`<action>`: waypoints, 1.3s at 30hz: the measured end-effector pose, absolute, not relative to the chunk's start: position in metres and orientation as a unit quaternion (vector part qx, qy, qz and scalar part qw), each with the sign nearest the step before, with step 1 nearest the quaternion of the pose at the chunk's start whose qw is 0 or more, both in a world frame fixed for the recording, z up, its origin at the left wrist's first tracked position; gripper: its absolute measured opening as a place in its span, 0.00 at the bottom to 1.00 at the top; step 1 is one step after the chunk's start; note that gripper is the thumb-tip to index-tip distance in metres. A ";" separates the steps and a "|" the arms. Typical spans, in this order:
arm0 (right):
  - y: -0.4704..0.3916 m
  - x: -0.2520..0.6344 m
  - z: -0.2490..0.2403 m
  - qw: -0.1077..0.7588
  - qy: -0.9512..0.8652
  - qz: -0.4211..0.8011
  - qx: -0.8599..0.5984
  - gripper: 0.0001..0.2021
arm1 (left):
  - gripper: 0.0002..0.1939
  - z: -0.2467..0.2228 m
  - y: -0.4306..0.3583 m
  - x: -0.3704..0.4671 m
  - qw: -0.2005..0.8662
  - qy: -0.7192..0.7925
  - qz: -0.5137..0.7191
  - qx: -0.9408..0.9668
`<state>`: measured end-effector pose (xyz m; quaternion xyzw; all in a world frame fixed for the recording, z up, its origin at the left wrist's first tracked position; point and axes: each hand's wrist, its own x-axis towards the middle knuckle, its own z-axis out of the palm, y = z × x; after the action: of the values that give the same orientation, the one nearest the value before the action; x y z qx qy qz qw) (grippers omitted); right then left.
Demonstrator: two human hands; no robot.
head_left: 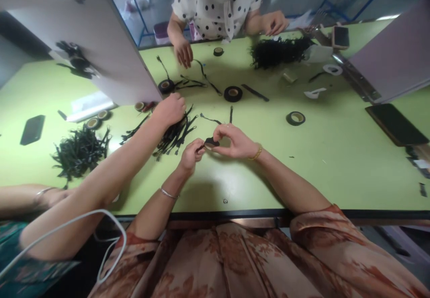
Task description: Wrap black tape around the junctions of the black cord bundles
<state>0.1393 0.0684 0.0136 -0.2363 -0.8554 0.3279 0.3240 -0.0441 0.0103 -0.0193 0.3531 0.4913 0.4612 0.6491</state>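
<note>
My left hand point(191, 158), with a silver bangle on its wrist, is closed on a short black cable point(199, 148), most of it hidden by the fingers. My right hand point(235, 142) pinches a roll of black tape point(211, 144) between thumb and fingers, right beside the left fingertips. Tape and cable meet there; how far the tape is wound on is too small to tell. Just beyond the hands, two thin black cables point(211, 119) lie on the green table point(268, 177). To the left is a loose pile of black cables point(176, 134).
A co-worker's arm point(134, 154) reaches across from the left to the cable pile. Opposite, a person in a dotted shirt point(215, 6) works by another black heap point(280, 51). Tape rolls point(296, 118) lie about. A dark phone point(397, 124) is at right, white partitions point(117, 56) at the sides.
</note>
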 end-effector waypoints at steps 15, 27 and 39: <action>0.064 0.129 0.008 0.132 -0.967 0.016 -0.216 0.04 | 0.25 -0.023 0.016 -0.050 0.638 0.476 0.493 0.350; 0.059 0.130 0.016 0.286 -0.884 0.066 -0.364 0.11 | 0.12 -0.019 0.006 -0.056 -0.006 0.481 0.296 0.825; 0.059 0.125 0.022 0.173 -0.809 0.288 -0.483 0.14 | 0.14 -0.001 -0.002 -0.049 0.116 0.485 0.275 0.822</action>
<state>0.1248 0.0589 0.0216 -0.4830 -0.8086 0.2877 0.1734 -0.0493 -0.0016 -0.0013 0.8220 0.4849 0.2753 0.1156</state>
